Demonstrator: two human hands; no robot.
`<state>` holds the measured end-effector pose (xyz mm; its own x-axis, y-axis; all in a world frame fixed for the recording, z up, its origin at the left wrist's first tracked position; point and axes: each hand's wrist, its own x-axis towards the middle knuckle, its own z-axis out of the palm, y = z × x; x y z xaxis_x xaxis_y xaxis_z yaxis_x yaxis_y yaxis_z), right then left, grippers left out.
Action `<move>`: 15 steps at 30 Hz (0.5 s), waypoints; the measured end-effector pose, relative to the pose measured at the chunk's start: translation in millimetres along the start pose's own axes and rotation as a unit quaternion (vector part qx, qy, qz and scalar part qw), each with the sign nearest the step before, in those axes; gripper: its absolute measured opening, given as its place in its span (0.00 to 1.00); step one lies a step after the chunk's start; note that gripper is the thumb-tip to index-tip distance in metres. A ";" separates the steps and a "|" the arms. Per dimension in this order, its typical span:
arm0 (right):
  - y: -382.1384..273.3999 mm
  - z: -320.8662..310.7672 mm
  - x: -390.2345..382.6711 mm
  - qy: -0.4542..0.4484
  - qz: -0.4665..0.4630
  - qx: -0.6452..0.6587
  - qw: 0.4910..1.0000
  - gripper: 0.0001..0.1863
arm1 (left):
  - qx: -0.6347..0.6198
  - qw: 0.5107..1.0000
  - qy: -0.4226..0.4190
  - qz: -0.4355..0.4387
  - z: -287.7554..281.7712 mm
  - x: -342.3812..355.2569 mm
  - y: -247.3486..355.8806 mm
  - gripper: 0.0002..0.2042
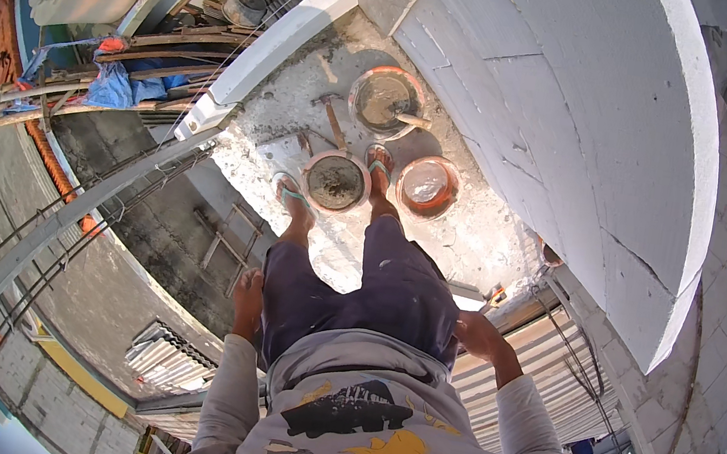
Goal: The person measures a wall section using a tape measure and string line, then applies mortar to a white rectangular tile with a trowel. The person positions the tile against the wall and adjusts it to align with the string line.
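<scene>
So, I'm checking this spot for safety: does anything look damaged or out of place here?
The grey wall has dark, jagged lines, possibly cracks or unfilled joints, breaking its smooth face. A hammer lies loose on the floor near the right foot, possibly a trip risk.

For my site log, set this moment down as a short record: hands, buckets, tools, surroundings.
Left hand: beside the left thigh, nothing seen in it
Right hand: by the right thigh, fingers partly hidden
Near bucket: between the feet, grey mix inside
Right-hand bucket: orange, pale contents
Far bucket: grey mix, pale-handled tool in it
Hammer: left of far bucket
Wall: pale grey, at right
</scene>
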<state>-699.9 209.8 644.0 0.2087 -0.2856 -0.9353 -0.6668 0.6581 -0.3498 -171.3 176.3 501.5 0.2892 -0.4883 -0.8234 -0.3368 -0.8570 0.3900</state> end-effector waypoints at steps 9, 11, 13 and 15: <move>96.8 127.6 71.7 0.345 -0.044 0.171 0.922 0.22 | -0.039 0.995 -0.081 0.031 21.5 -16.7 115.1 0.12; 74.5 163.7 99.9 0.282 0.069 0.580 0.761 0.25 | 0.050 0.991 -0.115 0.046 13.3 -9.7 126.0 0.12; 60.1 176.9 135.6 0.360 -0.045 0.452 0.815 0.27 | 0.137 0.976 -0.141 0.088 9.2 -4.2 146.4 0.13; 95.0 238.0 230.5 0.505 -0.203 0.195 0.816 0.30 | 0.203 0.957 -0.173 0.115 6.4 9.9 166.1 0.15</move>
<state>-544.8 372.3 382.5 -0.4704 -0.8348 -0.2862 -0.3702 0.4811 -0.7947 -230.1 30.3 555.5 -0.1245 -0.5127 -0.8495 -0.6972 -0.5639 0.4425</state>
